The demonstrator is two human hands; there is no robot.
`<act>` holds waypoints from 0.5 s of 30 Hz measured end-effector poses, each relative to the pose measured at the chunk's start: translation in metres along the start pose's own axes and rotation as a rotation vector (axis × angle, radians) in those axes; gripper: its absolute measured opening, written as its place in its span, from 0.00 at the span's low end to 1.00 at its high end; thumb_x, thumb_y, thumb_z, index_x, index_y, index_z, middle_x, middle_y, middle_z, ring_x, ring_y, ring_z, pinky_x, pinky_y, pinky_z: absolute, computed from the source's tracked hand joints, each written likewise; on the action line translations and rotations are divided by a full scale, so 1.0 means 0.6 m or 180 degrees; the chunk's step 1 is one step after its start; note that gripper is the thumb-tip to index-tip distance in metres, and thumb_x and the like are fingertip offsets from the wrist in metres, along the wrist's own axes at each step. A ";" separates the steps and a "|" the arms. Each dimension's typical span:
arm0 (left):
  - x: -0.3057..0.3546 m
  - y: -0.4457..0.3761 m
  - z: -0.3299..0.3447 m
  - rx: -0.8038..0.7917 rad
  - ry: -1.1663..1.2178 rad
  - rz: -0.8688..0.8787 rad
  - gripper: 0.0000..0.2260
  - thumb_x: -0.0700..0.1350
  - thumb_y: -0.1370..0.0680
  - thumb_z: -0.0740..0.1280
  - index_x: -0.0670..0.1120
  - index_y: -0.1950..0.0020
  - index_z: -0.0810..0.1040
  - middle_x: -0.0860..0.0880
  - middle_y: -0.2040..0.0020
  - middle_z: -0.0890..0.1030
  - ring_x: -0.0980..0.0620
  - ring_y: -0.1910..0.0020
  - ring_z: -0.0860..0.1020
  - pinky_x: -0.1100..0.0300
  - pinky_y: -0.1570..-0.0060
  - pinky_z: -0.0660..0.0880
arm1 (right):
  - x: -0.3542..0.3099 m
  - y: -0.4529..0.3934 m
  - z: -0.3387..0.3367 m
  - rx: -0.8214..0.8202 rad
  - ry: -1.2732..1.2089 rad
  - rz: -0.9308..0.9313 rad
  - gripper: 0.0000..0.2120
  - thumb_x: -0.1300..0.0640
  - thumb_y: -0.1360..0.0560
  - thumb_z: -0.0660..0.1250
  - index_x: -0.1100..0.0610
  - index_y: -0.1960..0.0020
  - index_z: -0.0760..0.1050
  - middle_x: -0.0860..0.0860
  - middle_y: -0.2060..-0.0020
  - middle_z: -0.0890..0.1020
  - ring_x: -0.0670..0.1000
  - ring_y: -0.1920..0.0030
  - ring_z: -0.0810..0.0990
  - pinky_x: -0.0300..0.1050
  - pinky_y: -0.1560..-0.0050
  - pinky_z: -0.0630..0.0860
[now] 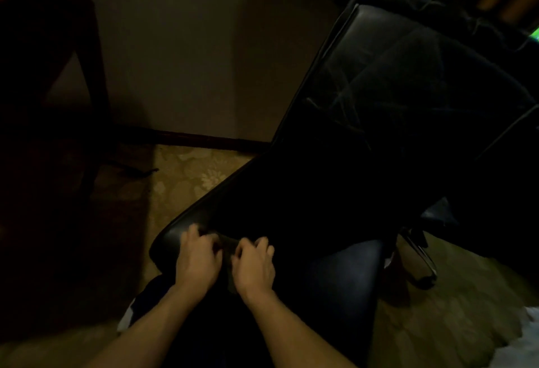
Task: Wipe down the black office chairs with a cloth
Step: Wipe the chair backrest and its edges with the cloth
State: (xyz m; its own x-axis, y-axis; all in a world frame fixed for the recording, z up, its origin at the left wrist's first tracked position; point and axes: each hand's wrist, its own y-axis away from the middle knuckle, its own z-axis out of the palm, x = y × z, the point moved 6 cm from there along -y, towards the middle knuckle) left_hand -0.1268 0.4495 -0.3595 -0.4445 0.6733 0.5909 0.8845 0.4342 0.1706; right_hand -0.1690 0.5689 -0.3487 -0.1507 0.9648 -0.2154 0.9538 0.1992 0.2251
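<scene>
Chair (364, 111) fills the foreground, dark desk leg (93, 70) standing left.

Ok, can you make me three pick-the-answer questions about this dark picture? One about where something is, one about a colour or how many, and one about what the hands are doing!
1. Where are the two hands?
A. on the near front edge of the glossy black leather office chair
B. on the beige wall
C. on the patterned carpet

2. How many bare hands show?
A. one
B. two
C. three

3. What are the fingers doing?
A. pointing straight up
B. lying flat on the floor
C. curled around a small dark cloth-like thing between the hands

Answers: 1 A, the left hand and right hand sit at the edge of the glossy black leather office chair. 2 B, two forearms lead to two hands. 3 C, both sets of fingers bend onto the small dark cloth-like thing, though it is dim and blurred.
</scene>
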 end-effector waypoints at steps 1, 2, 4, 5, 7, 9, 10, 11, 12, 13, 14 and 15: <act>0.005 0.005 0.005 0.0016 0.0081 -0.0095 0.10 0.46 0.22 0.68 0.49 0.41 0.77 0.47 0.36 0.70 0.48 0.37 0.71 0.57 0.42 0.73 | 0.004 0.001 0.002 -0.0064 -0.0041 0.0035 0.09 0.53 0.20 0.62 0.50 0.40 0.72 0.53 0.37 0.68 0.55 0.36 0.68 0.51 0.40 0.73; 0.014 0.013 0.009 -0.0028 0.0206 -0.0184 0.12 0.45 0.22 0.69 0.48 0.40 0.74 0.46 0.38 0.72 0.48 0.40 0.73 0.57 0.44 0.74 | 0.008 0.003 0.004 -0.0138 -0.0122 0.0083 0.10 0.55 0.20 0.62 0.51 0.39 0.70 0.53 0.38 0.70 0.56 0.36 0.69 0.52 0.40 0.73; 0.031 0.025 0.017 -0.0177 0.0710 -0.0409 0.18 0.41 0.24 0.70 0.45 0.36 0.69 0.44 0.41 0.77 0.47 0.45 0.78 0.56 0.51 0.76 | 0.024 0.011 -0.005 -0.0224 -0.0382 0.0232 0.16 0.59 0.22 0.62 0.53 0.35 0.65 0.54 0.38 0.73 0.56 0.38 0.72 0.53 0.40 0.74; 0.042 0.027 0.019 -0.0267 0.0992 -0.0494 0.23 0.40 0.25 0.71 0.43 0.33 0.66 0.43 0.42 0.78 0.46 0.47 0.79 0.57 0.54 0.75 | 0.036 0.015 -0.016 -0.0217 -0.0525 0.0300 0.19 0.60 0.22 0.62 0.53 0.33 0.62 0.55 0.39 0.74 0.56 0.39 0.74 0.52 0.41 0.75; 0.073 0.027 0.014 -0.0416 0.1338 -0.0398 0.26 0.40 0.25 0.72 0.43 0.30 0.67 0.46 0.45 0.79 0.49 0.50 0.79 0.62 0.57 0.75 | 0.064 0.021 -0.054 -0.0140 -0.0781 0.0333 0.21 0.60 0.22 0.63 0.54 0.32 0.61 0.56 0.39 0.75 0.55 0.41 0.77 0.50 0.43 0.77; 0.118 0.027 -0.007 -0.0417 0.1424 -0.0082 0.13 0.41 0.24 0.72 0.48 0.40 0.77 0.51 0.52 0.81 0.53 0.54 0.80 0.69 0.63 0.72 | 0.095 0.017 -0.109 0.0037 -0.0942 0.0235 0.15 0.59 0.23 0.65 0.55 0.37 0.69 0.55 0.43 0.78 0.55 0.44 0.79 0.48 0.45 0.78; 0.144 0.030 -0.025 -0.0363 0.1445 0.0079 0.07 0.42 0.24 0.72 0.51 0.48 0.80 0.52 0.55 0.81 0.54 0.55 0.81 0.71 0.66 0.70 | 0.111 0.016 -0.141 0.0141 -0.1045 0.0157 0.11 0.58 0.23 0.66 0.54 0.42 0.73 0.55 0.46 0.79 0.55 0.46 0.80 0.48 0.47 0.79; 0.172 0.033 -0.043 -0.0315 0.1492 0.0255 0.06 0.42 0.23 0.71 0.54 0.53 0.80 0.52 0.57 0.82 0.55 0.58 0.81 0.71 0.68 0.70 | 0.125 0.017 -0.174 0.0247 -0.1186 0.0064 0.07 0.58 0.24 0.67 0.53 0.46 0.75 0.55 0.49 0.80 0.55 0.48 0.81 0.48 0.49 0.79; 0.201 0.038 -0.060 -0.0295 0.1546 0.0411 0.06 0.43 0.22 0.70 0.55 0.54 0.80 0.51 0.58 0.82 0.56 0.61 0.80 0.71 0.70 0.69 | 0.138 0.021 -0.206 0.0325 -0.1338 -0.0028 0.05 0.57 0.25 0.68 0.52 0.49 0.76 0.55 0.50 0.80 0.55 0.51 0.81 0.48 0.50 0.80; 0.229 0.046 -0.075 -0.0310 0.1599 0.0532 0.05 0.43 0.21 0.69 0.54 0.52 0.81 0.50 0.58 0.82 0.56 0.63 0.80 0.70 0.71 0.70 | 0.151 0.027 -0.235 0.0366 -0.1494 -0.0104 0.04 0.56 0.25 0.69 0.51 0.52 0.75 0.55 0.51 0.80 0.54 0.52 0.81 0.48 0.51 0.79; 0.257 0.056 -0.091 -0.0316 0.1603 0.0641 0.05 0.43 0.20 0.67 0.52 0.49 0.81 0.49 0.56 0.82 0.55 0.63 0.79 0.67 0.69 0.71 | 0.161 0.035 -0.262 0.0385 -0.1647 -0.0171 0.04 0.55 0.25 0.69 0.52 0.52 0.76 0.56 0.52 0.80 0.54 0.53 0.81 0.48 0.52 0.79; 0.282 0.065 -0.107 -0.0249 0.1544 0.0771 0.06 0.43 0.19 0.66 0.50 0.46 0.82 0.49 0.55 0.83 0.54 0.61 0.80 0.65 0.66 0.73 | 0.170 0.044 -0.288 0.0399 -0.1808 -0.0242 0.04 0.54 0.25 0.70 0.53 0.52 0.76 0.56 0.52 0.80 0.54 0.54 0.81 0.47 0.53 0.78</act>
State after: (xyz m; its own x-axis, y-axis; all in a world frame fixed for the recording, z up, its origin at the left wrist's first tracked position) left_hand -0.1585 0.5420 -0.2023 -0.1267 0.3871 0.9133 0.9696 0.2428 0.0316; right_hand -0.2044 0.7024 -0.2004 -0.0900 0.6986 -0.7098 0.9744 0.2092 0.0823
